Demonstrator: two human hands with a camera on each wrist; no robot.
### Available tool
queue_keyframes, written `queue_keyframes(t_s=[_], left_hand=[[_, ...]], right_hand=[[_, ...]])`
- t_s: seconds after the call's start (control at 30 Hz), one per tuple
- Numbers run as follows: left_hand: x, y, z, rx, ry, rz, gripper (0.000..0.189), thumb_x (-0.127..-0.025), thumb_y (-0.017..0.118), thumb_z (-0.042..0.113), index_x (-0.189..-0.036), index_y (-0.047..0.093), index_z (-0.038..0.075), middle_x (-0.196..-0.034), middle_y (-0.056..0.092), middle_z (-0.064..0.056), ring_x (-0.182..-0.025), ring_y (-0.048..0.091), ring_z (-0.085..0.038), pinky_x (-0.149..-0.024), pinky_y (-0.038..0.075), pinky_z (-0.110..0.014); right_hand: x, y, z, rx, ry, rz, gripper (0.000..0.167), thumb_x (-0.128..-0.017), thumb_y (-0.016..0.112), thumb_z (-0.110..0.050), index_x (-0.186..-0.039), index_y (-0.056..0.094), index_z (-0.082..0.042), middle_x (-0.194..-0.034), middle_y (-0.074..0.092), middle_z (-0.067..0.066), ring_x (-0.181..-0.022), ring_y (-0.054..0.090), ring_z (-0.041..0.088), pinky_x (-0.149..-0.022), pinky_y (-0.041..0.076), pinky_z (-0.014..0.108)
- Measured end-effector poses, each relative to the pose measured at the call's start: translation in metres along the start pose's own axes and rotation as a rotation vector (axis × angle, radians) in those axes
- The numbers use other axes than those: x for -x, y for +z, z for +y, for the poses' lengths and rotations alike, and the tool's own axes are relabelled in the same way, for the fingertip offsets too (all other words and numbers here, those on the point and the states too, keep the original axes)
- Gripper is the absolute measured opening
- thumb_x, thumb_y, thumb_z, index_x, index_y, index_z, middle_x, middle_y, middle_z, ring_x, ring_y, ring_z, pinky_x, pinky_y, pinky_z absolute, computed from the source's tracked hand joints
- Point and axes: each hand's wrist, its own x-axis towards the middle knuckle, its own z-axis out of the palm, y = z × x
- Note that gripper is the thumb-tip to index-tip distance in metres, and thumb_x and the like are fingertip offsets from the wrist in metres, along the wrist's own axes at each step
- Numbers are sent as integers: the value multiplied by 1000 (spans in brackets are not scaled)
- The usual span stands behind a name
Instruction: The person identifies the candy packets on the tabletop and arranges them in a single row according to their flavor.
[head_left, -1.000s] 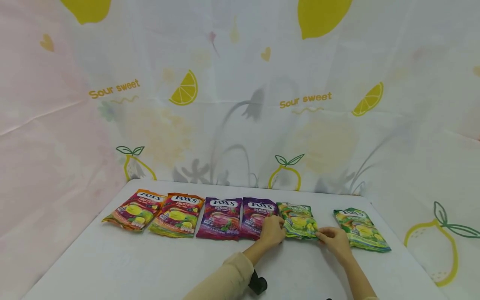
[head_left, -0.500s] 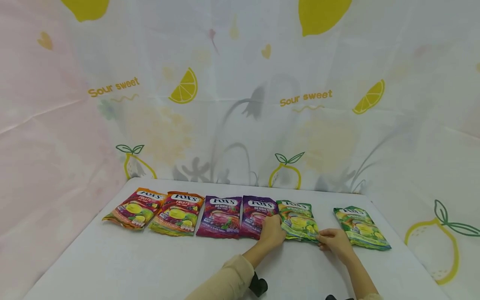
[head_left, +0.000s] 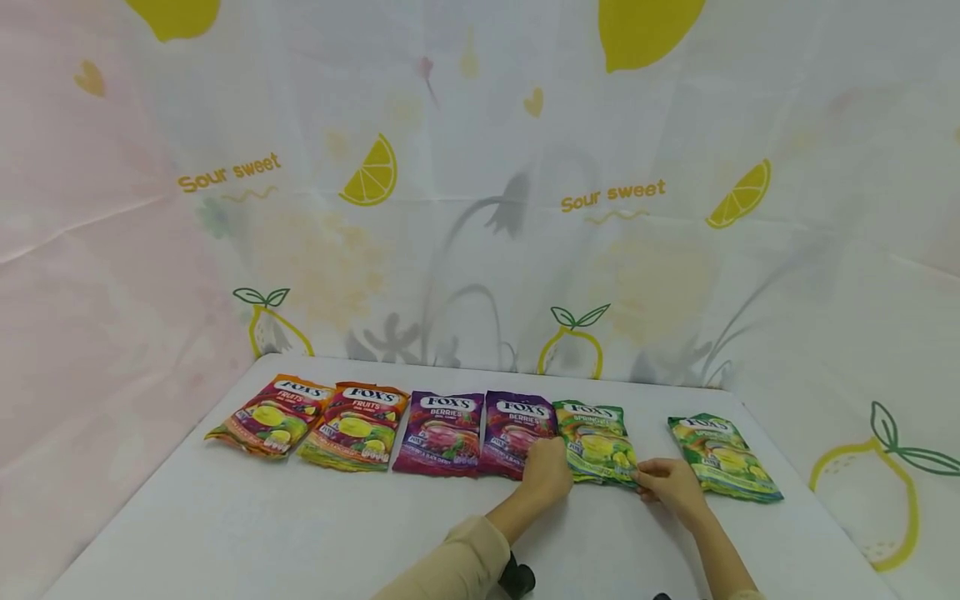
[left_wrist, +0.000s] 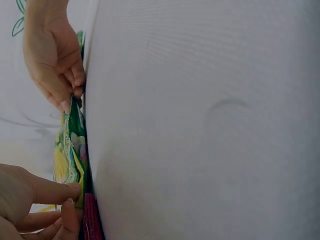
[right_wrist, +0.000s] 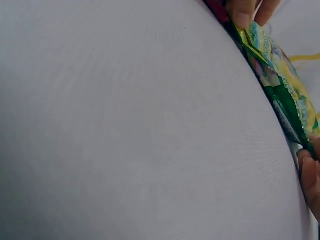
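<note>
A green candy bag (head_left: 596,437) lies flat on the white table, fifth from the left in a row. My left hand (head_left: 546,475) pinches its near left corner, beside the second purple candy bag (head_left: 516,429). Thumb and fingers of my right hand (head_left: 671,490) pinch the near right corner. In the left wrist view, the left hand (left_wrist: 35,205) grips one end of the bag's crimped edge (left_wrist: 75,145) and the right hand (left_wrist: 52,60) the other. The right wrist view shows the same green bag (right_wrist: 282,90) stretched between both hands.
To the left lie another purple candy bag (head_left: 438,433) and two orange-red candy bags (head_left: 356,429) (head_left: 273,417). A second green candy bag (head_left: 723,458) lies apart at the right. A lemon-print cloth (head_left: 465,250) hangs behind the table (head_left: 300,533).
The near right corner of the green bag has shifted slightly toward me with my right hand. My left hand has turned a little at its corner. The other bags stay put.
</note>
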Motion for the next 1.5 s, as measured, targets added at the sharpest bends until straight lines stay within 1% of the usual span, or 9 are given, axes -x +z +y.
queue_keyframes(t_s=[0.23,0.43,0.63,0.8,0.97,1.1,1.27,1.4,1.5], left_hand=[[0,-1,0,103,-62,-55,15,-65,69,-10,-75,63,-3,-68,61,-10,-62,57,-18,-55,48,-25],[2,-1,0,73,-23,-23,9,-66,68,-7,-72,64,-2,-68,62,-10,-63,60,-20,-55,49,-27],[0,-1,-3,193,-49,-71,8,-69,65,-8,-71,62,-1,-66,59,-6,-61,51,-14,-59,47,-27],[5,5,-2,193,-5,23,16,-70,70,-3,-85,66,1,-79,60,-6,-75,58,-19,-67,50,-31],[12,9,9,174,72,100,22,-74,76,9,-94,68,5,-87,61,-5,-83,61,-21,-70,51,-30],[10,10,21,249,113,57,17,-77,76,12,-90,67,5,-76,62,-1,-70,57,-11,-64,47,-22],[3,18,36,384,118,0,14,-77,73,8,-87,66,1,-67,60,1,-60,50,-2,-56,41,-16],[-3,29,50,488,106,-50,13,-76,73,7,-83,67,0,-67,62,0,-60,50,-1,-58,40,-14],[-6,36,59,515,87,-111,13,-78,73,9,-82,66,-1,-67,60,1,-59,48,-1,-58,39,-14]], right_hand=[[4,-4,-3,-40,66,-3,31,-83,64,0,-104,56,22,-74,66,6,-61,63,12,-58,53,24],[7,-7,-2,-107,87,-13,36,-84,65,0,-109,53,23,-75,67,7,-60,64,12,-59,53,23],[7,-7,0,-112,73,6,34,-87,62,-1,-110,53,22,-76,66,7,-62,64,12,-59,54,24],[10,-14,-3,-27,64,33,37,-89,61,-9,-112,54,20,-77,66,7,-63,64,13,-60,54,25],[11,-28,-2,10,72,60,40,-92,58,-14,-116,52,18,-85,68,9,-67,64,10,-63,52,23],[10,-40,1,-8,62,86,42,-94,56,-14,-119,49,20,-90,67,8,-69,62,5,-65,52,21],[11,-56,10,-55,42,147,45,-95,54,-11,-121,43,24,-81,67,1,-64,62,2,-65,53,19],[13,-72,17,21,26,238,41,-93,54,-9,-119,46,22,-74,68,0,-59,63,3,-62,52,17],[13,-84,23,131,12,326,37,-91,55,-9,-114,52,21,-72,69,8,-54,62,3,-56,50,16]])
